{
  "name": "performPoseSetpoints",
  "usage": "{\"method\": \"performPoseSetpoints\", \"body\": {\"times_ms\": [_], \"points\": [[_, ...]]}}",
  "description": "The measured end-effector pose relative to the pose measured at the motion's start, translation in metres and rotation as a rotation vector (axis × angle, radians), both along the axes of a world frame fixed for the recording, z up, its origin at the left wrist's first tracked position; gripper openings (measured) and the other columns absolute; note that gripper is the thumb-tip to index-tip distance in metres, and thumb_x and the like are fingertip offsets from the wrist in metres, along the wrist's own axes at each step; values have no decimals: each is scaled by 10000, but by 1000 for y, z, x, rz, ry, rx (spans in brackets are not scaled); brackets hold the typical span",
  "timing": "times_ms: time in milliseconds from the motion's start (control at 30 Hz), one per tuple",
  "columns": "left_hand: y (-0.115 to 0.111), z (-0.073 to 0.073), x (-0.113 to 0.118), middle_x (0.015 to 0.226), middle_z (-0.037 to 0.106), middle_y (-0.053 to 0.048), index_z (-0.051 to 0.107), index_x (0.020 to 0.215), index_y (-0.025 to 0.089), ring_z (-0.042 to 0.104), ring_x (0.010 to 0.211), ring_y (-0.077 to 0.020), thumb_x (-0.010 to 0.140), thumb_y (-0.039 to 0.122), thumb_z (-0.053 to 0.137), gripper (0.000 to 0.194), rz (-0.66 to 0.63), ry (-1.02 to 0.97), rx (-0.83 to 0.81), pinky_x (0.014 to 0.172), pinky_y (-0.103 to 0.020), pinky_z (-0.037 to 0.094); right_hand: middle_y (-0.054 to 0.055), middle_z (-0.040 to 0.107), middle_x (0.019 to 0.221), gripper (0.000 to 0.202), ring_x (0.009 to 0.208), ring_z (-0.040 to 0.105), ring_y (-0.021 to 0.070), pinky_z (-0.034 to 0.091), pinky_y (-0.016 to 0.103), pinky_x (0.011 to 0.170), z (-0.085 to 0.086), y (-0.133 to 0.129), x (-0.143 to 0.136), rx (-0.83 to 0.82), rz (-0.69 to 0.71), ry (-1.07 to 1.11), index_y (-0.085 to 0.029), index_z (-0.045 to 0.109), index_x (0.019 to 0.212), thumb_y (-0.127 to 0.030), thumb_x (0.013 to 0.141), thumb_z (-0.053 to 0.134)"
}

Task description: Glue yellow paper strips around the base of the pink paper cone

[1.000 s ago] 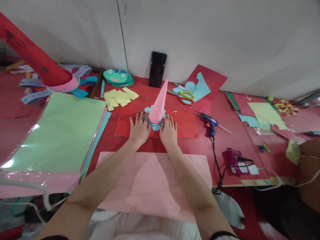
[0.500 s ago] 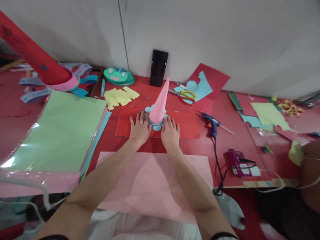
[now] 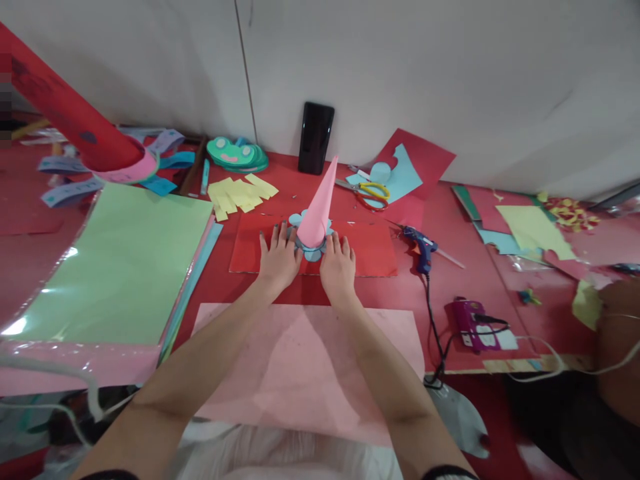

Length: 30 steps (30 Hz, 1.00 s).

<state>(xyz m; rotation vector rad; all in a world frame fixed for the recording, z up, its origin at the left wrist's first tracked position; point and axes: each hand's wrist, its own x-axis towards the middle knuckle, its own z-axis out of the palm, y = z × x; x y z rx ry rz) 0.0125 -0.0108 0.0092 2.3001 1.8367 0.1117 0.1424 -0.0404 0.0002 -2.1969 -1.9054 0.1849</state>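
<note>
A pink paper cone stands upright, its tip leaning right, on a blue scalloped paper base. Both sit on a red board. My left hand lies flat on the board with fingers spread, its thumb side touching the left edge of the blue base. On the other side, my right hand rests with fingers stretched out, fingertips at the base's right edge. Neither hand is closed round anything. A sheet of pink paper lies beneath my forearms.
To the right are a blue glue gun with a cord, scissors and a purple power box. Left lie yellow paper strips and wrapped green sheets. A phone leans on the wall. Another person's arm shows at far right.
My hands stay beside the cone almost unmoved; the right fingers have shifted very slightly. The view has moved a little. Nothing has been picked up or let go.
</note>
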Motion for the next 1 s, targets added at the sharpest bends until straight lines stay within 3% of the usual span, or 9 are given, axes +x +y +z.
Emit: {"method": "performPoseSetpoints", "body": {"times_ms": [167,433,667,900,1000], "points": [[0,1,0,1597,230,-153,330,1493,96,187,1484,-315,970,304,274,566,0,4,-1,1178,-609,139,147,379,1532,546,1448,296,319,316,522,1119,-1,0,-1,-4,2,21,-83,426,1443,-67,920,274],[1,-5,-2,1594,237,-159,336,1491,101,199,1481,-319,973,318,274,565,-12,-7,19,1172,-617,142,172,439,1491,493,1427,353,271,296,506,1143,-4,-1,-2,54,-15,77,-65,461,1396,-96,942,271],[1,-5,-2,1595,237,-155,339,1491,104,203,1480,-321,973,318,274,564,-12,-6,13,1173,-614,147,193,407,1508,472,1429,348,265,281,507,1153,-9,-2,-3,79,-25,94,-58,506,1342,-102,922,294],[0,-4,-2,1599,229,-149,328,1494,102,194,1483,-315,977,316,274,563,-8,-6,6,1177,-609,139,175,481,1463,501,1384,413,261,325,466,1130,-4,-1,0,109,-19,57,-70,420,1436,-156,961,286],[0,-4,-1,1599,227,-153,328,1494,97,190,1484,-315,976,314,282,563,-10,-8,8,1179,-606,134,176,466,1475,487,1377,415,284,318,473,1130,-2,0,0,83,-7,8,-74,451,1425,-204,989,277]]}}
